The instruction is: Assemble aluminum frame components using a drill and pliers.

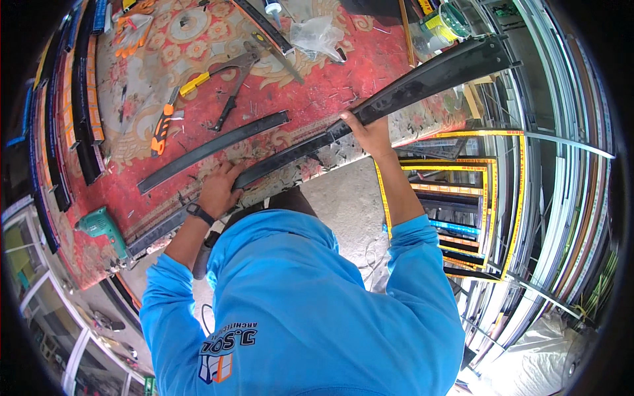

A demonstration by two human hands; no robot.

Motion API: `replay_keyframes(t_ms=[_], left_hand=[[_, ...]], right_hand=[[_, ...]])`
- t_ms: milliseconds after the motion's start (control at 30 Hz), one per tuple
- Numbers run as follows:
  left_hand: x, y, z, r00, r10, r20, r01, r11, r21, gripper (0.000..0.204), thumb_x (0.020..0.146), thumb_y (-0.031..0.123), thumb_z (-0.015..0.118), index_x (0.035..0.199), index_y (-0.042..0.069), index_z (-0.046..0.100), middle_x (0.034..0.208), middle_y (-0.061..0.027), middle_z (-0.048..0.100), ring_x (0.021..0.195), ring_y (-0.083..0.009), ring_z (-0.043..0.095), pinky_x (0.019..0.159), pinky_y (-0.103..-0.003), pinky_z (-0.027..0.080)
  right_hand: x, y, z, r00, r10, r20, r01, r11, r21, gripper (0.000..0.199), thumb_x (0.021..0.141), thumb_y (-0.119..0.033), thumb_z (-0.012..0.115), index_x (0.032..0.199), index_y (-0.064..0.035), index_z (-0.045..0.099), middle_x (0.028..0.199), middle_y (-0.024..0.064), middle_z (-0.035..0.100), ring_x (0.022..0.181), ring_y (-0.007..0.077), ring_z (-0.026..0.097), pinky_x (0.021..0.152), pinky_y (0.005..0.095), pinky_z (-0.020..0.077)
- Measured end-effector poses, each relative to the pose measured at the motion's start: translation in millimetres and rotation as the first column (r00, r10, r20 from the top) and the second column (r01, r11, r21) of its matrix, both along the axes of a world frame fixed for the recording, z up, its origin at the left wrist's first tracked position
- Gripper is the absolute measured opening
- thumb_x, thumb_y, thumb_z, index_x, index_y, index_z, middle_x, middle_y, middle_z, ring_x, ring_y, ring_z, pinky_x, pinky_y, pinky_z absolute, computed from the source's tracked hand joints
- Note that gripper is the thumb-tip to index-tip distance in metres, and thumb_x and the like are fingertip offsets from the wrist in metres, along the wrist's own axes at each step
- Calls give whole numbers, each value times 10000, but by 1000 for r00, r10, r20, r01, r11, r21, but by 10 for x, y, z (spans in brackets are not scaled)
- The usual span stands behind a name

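Observation:
A long black profile bar [429, 74] lies slantwise along the near edge of the table, its wide far end jutting past the table's right side. My right hand [371, 136] grips it near the middle, thumb on top and the other fingers mostly hidden beneath. Further left, my left hand [220, 191], with a watch on its wrist, is closed over the same bar, covering part of it. Just beyond lies a shorter black strip [214, 149], touched by neither hand. A green power drill [104, 231] rests at the table's left corner.
On the red patterned table cover [290, 109] lie large pliers [231, 76], an orange utility knife [162, 129], orange gloves [134, 33] and a plastic bag [317, 34]. Several profiles [82, 99] line the left side. Yellow-taped frames [524, 198] stand at right, beside long stacked bars [561, 165].

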State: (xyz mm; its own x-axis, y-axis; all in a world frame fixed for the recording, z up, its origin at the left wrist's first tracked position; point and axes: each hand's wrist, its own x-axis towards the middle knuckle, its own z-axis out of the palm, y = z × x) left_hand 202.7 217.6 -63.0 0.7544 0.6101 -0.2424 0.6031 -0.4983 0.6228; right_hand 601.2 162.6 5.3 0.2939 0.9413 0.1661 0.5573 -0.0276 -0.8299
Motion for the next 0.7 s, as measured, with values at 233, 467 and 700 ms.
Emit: replay_keyframes(t_ms=[233, 467, 700], left_hand=[[48, -3, -44, 1000, -11, 19, 10, 999, 43, 733, 770, 114, 797, 1447, 134, 518, 1229, -181, 569, 1173, -408, 576, 975, -503, 505], [14, 35, -44, 1000, -4, 25, 4, 1000, 2, 743, 768, 116, 800, 1454, 170, 519, 1201, -155, 579, 1167, -378, 582, 966, -495, 507], [-77, 27, -3, 979, -7, 204, -6, 998, 66, 819, 721, 91, 764, 1492, 209, 514, 1198, -147, 642, 1131, -377, 616, 968, -491, 509]], right_hand=[[172, -14, -258, 994, -26, -108, 25, 1000, -11, 301, 854, -276, 863, 906, -23, 709, 865, 77, 729, 775, 193, 672, 743, 354, 534], [402, -100, -522, 854, 486, 189, -385, 832, -400, 416, 796, -129, 865, 1158, -84, 663, 1129, 93, 685, 1056, 272, 658, 932, 407, 501], [762, -199, -1171, 859, 500, 108, -238, 577, -781, 633, 860, -538, 779, 1227, -36, 662, 1257, 146, 688, 1100, 337, 644, 1007, 436, 484]])
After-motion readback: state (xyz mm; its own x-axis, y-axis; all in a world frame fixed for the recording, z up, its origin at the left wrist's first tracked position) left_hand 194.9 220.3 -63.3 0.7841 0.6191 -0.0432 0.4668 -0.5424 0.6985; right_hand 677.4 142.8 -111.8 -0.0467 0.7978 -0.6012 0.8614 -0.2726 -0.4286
